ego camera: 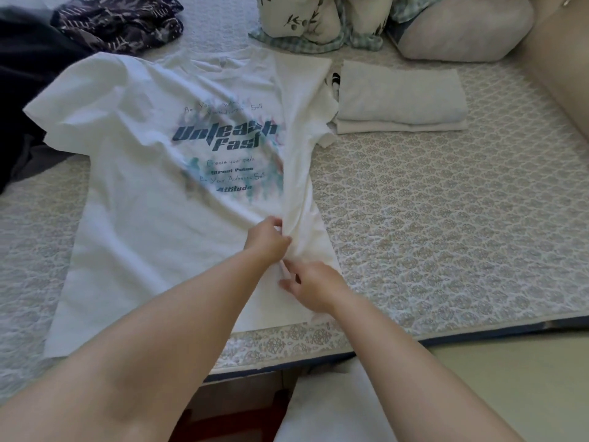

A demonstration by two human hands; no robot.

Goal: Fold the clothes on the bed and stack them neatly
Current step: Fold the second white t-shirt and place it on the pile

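White T-shirt print: "Unleash Fast", "Create your path", "Be Your Authentic Self", "Attitude".

A bed fills most of the view, covered by a quilted spread with a repeating pale grey-brown medallion pattern. At its far edge sits a plump pale grey pillow. Beside the pillow, to its left, is a white cushion with a green leaf print. Along the right edge rises a plain beige wall or headboard. Below the bed's near edge, pale greenish floor shows.
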